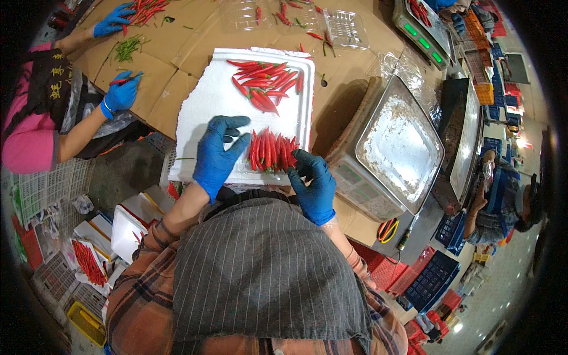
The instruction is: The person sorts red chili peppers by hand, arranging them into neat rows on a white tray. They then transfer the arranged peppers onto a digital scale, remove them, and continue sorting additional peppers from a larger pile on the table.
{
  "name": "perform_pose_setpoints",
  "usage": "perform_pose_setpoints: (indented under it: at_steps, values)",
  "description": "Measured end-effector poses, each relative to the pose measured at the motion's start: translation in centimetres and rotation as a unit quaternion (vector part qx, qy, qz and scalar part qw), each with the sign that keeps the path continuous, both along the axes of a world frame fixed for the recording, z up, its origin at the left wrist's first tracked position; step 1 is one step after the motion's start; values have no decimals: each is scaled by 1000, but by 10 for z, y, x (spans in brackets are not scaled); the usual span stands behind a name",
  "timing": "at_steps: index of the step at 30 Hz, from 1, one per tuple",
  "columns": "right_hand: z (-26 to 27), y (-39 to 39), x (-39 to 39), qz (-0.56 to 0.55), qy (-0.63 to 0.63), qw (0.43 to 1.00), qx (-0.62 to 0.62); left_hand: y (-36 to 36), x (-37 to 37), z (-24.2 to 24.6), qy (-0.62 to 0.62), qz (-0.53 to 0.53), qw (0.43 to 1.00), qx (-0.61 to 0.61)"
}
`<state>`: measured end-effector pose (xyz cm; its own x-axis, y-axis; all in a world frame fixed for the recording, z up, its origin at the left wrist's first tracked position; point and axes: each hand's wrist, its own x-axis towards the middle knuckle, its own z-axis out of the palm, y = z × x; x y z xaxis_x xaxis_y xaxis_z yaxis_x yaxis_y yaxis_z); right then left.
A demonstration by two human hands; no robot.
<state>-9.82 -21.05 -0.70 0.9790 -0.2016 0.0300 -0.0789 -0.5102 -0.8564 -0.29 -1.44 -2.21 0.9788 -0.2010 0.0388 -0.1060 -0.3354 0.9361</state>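
A white foam board (pixel 195 111) with a raised rim lies before me on cardboard. Red chili peppers (pixel 266 82) are strewn loosely over its far part. Closer to me, a row of red chilies (pixel 270 151) lies side by side, stems towards me, seemingly in a clear plastic tray that is hard to make out. My left hand (pixel 222 151), in a blue glove, is left of the row, thumb and fingers apart and holding nothing. My right hand (pixel 314 184), gloved too, touches the row's right end with its fingertips; whether it grips a chili cannot be told.
Right of the board stands a scale with a worn metal pan (pixel 399 142); scissors (pixel 388 230) lie beside it. Clear plastic boxes (pixel 346 29) are at the far edge. At left, a co-worker's gloved hands (pixel 120 94) are near green stems (pixel 128 48) and more chilies.
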Motion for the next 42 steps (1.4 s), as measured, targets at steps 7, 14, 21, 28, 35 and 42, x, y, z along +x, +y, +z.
perform_pose_setpoints:
  at_steps: [7,14,21,28,35,42]
  values:
    - [-11,9,14,12,81,996,-22,3,-8,-23,142,-31,985,97]
    - [-23,-4,4,-79,61,993,67,-1,-12,-35,146,-37,985,81]
    - [-32,-15,-3,-62,71,995,-19,15,-2,-35,129,-4,987,98]
    - [-28,-9,21,-34,17,996,-75,25,4,-25,158,-28,981,106]
    - [-25,3,112,34,-41,994,-93,15,66,-24,-62,46,979,188]
    - [-34,25,155,85,17,972,-218,-16,104,-36,-9,49,955,293]
